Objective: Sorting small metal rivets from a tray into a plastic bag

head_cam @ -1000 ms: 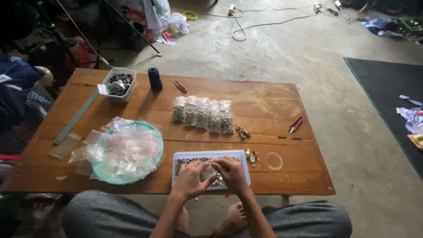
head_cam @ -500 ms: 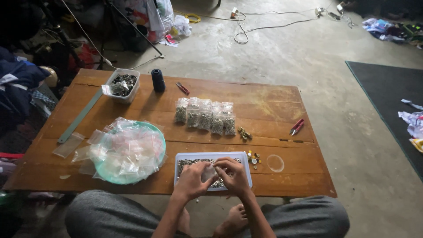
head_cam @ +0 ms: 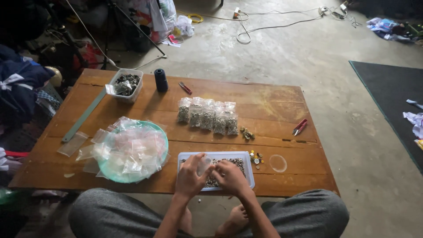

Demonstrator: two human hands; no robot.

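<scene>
I had both hands together over the white tray point(head_cam: 249, 157) of small metal parts at the table's near edge: left hand point(head_cam: 190, 175) pinching a small clear bag point(head_cam: 203, 164), right hand point(head_cam: 230, 177) touching it

Person, lower frame: grey fabric trousers point(head_cam: 110, 211) across both knees; bare forearms, no sleeves visible; bare left hand point(head_cam: 190, 176), bare right hand point(head_cam: 230, 177); bare feet point(head_cam: 233, 220) bottom centre.

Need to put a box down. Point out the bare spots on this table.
Bare wood lies right of the row of filled bags, around the red cutters. The near left is crowded by the green plate of empty bags; both hands work over the white tray.
</scene>
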